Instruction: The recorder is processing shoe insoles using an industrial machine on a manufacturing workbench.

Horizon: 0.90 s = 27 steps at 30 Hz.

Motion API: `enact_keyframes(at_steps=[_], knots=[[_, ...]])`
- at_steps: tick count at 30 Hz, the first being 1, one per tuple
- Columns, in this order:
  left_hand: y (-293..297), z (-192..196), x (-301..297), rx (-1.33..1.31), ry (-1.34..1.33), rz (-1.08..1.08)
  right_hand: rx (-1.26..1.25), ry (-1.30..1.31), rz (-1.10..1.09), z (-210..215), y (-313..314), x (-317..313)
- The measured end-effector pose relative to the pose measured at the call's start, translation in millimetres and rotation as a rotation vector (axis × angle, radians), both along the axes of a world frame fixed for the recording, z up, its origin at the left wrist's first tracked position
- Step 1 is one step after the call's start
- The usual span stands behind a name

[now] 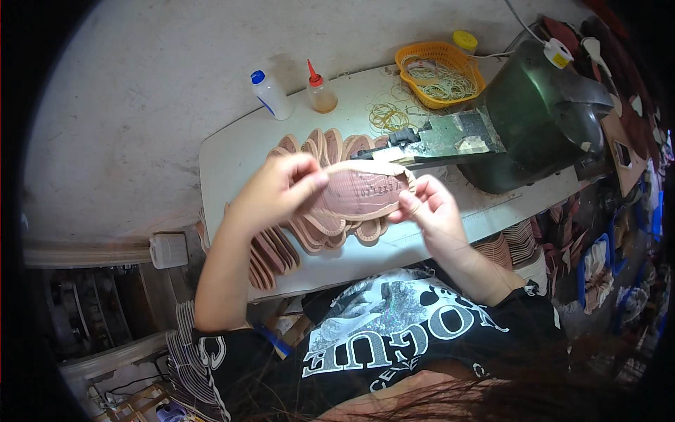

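Between my two hands, above the white table, I hold up a pinkish-brown shoe insole (365, 188) with a pale bound edge and dark marks on its face. Its right end is pinched between the thumb and fingers of my right hand (429, 207). My left hand (285, 186) has its thumb and fingers closed at the left end; part of that end is hidden by the hand. Behind and below lies a spread pile of similar insoles (313, 235). More insoles (271, 257) stand in a row under my left forearm.
A dark green machine (527, 119) with a narrow arm occupies the table's right side. At the back are a white bottle (273, 97), a red-tipped bottle (322, 95), and a yellow basket (450, 100) of cord. Loose elastic bands (390, 117) lie beside the basket. Stacked pieces (517, 243) stand at right.
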<state>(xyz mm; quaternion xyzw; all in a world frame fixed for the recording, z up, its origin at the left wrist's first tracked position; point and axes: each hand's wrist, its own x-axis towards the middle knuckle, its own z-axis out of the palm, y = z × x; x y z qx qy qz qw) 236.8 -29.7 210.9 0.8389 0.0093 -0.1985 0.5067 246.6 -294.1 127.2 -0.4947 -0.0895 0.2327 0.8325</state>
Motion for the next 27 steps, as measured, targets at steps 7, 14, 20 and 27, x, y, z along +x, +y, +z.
enact_keyframes(at_steps=[7,14,20,27], knots=[[10.4,-28.5,113.2,0.059,-0.099,-0.388,-0.015,0.223,0.117,1.2,24.4,-1.0],[-2.4,-36.3,169.5,0.063,0.236,-0.436,-0.051,0.284,0.23,2.1,25.9,28.5],[9.2,-48.2,166.3,-0.029,0.171,-0.385,-0.042,0.428,0.229,15.9,27.3,41.2],[13.9,-36.1,114.3,-0.081,0.206,-0.078,-0.067,0.423,0.224,18.5,25.6,42.9]])
